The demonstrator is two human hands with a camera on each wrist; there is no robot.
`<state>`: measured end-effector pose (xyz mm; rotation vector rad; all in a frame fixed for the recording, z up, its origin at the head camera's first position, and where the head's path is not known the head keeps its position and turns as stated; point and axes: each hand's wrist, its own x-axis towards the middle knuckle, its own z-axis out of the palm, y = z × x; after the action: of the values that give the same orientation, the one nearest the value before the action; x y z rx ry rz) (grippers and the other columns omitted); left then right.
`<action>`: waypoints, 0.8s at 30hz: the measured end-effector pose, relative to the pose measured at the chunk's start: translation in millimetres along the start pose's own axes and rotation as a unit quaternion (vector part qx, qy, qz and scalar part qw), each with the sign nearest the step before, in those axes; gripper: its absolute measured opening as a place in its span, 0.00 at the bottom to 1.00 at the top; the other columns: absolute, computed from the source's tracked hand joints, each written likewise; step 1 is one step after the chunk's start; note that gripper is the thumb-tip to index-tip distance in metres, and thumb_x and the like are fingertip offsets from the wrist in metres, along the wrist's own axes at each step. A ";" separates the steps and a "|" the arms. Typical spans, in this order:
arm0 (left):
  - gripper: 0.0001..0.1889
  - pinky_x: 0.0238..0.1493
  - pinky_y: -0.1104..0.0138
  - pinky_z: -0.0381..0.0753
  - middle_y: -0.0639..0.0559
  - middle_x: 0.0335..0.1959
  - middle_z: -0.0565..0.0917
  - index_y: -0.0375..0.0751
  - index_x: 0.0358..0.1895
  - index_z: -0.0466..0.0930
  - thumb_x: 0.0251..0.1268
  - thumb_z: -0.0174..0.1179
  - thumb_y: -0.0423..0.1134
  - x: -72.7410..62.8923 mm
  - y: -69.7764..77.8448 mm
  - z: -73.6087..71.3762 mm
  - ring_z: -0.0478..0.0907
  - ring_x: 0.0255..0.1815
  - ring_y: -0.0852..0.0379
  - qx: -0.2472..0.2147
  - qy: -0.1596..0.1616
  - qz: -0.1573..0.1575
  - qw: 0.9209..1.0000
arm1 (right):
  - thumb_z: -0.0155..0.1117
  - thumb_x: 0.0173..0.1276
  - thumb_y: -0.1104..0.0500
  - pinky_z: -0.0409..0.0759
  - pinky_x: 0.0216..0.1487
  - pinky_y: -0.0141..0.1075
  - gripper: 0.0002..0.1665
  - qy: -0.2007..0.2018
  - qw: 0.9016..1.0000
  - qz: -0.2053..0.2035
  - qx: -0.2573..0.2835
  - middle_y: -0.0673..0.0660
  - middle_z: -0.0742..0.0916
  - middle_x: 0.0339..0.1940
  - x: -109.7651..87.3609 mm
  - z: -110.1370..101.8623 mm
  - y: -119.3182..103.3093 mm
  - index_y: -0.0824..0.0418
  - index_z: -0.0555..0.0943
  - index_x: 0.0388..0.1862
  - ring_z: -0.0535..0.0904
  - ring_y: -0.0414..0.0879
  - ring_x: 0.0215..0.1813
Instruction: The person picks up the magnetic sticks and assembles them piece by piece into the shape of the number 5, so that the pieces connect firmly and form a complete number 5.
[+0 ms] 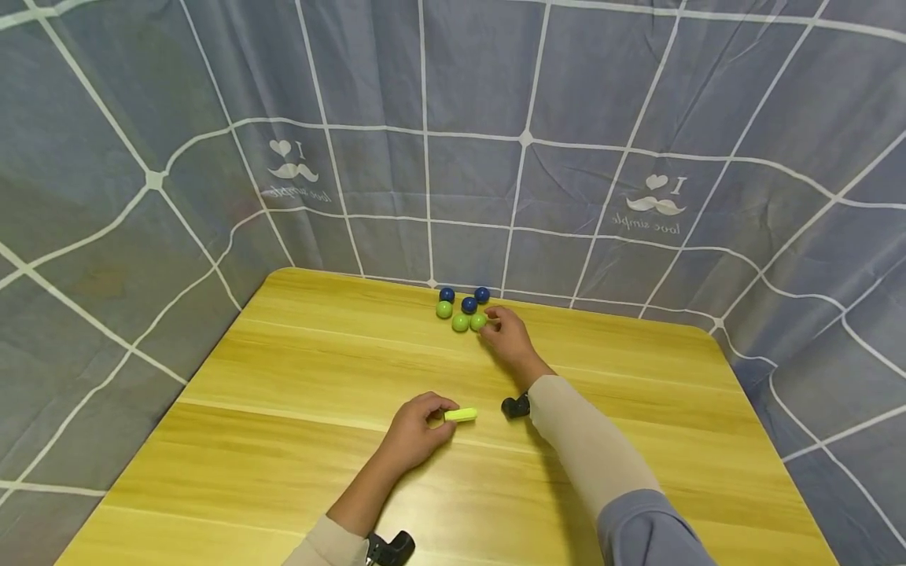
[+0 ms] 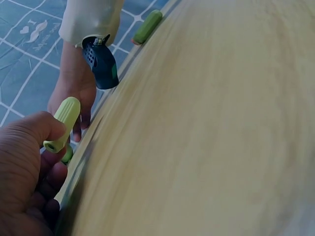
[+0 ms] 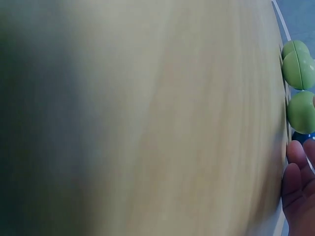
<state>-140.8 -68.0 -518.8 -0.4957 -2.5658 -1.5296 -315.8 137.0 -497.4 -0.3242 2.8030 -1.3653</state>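
In left hand [image 1: 416, 432] we pinched yellow-green stick [image 1: 464, 414], long axis left-right, free end rightward; right hand [image 1: 508, 336] was at green ball [image 1: 477, 321], grip unclear.

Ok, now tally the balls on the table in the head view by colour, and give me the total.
Green balls: 3
Dark blue balls: 3
Total: 6
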 end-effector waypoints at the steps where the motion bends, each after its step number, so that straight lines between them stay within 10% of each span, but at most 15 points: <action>1: 0.11 0.44 0.64 0.78 0.63 0.36 0.81 0.49 0.44 0.87 0.59 0.66 0.33 -0.7 -0.7 -0.6 0.77 0.39 0.61 -0.005 -0.002 -0.005 1.000 | 0.63 0.71 0.60 0.76 0.56 0.46 0.24 -0.004 1.000 -0.001 0.001 0.62 0.78 0.61 0.3 1.3 -0.1 0.64 0.74 0.65 0.78 0.55 0.53; 24: 0.10 0.42 0.62 0.76 0.62 0.34 0.79 0.47 0.44 0.87 0.60 0.65 0.33 0.6 2.4 -5.0 0.75 0.38 0.57 -0.016 -0.016 -0.015 1.000 | 0.62 0.73 0.57 0.73 0.56 0.47 0.22 -0.010 0.999 0.019 0.024 0.60 0.82 0.53 -11.9 -0.4 8.4 0.63 0.76 0.62 0.75 0.53 0.51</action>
<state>-140.9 -71.2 -514.3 -0.4913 -2.5882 -1.5871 -305.7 144.5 -504.7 -0.2806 2.7406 -1.4095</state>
